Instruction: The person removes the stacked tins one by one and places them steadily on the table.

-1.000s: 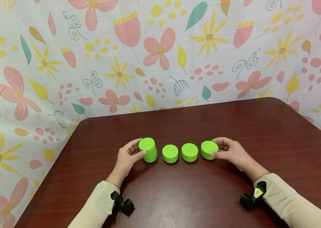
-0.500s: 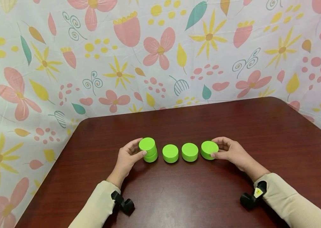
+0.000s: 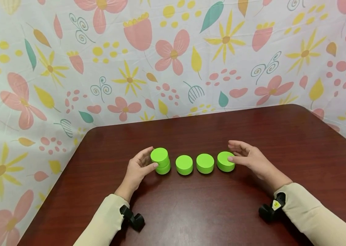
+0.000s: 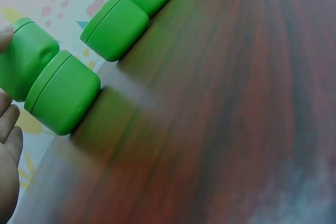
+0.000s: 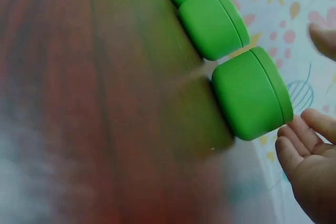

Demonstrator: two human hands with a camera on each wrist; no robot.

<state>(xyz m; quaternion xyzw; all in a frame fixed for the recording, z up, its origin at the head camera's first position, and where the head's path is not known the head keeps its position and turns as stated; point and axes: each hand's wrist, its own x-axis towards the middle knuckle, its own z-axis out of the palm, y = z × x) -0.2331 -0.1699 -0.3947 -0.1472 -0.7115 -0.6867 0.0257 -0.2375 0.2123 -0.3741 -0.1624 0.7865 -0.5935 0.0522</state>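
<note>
Several small round green lidded jars stand in a row on the table. At the row's left end, one upper jar (image 3: 159, 155) sits on a lower jar (image 3: 163, 169). My left hand (image 3: 138, 171) is round the upper jar, thumb in front and fingers behind it; its thumb (image 4: 5, 39) shows at the jar's side in the left wrist view. My right hand (image 3: 251, 160) hovers beside the rightmost jar (image 3: 225, 162), fingers extended and thumb apart from them. In the right wrist view that jar (image 5: 252, 95) stands on the table, outside the fingers' grasp.
Two single jars, one left (image 3: 184, 165) and one right (image 3: 205, 164), stand between the hands with small gaps. The dark wood table (image 3: 191, 205) meets a flower-printed cloth (image 3: 173, 68) behind. Black wrist cameras sit on both sleeves.
My right hand has let go of the rightmost jar and risen slightly, its fingers straightening. The left hand and the stacked jars have stayed in place.
</note>
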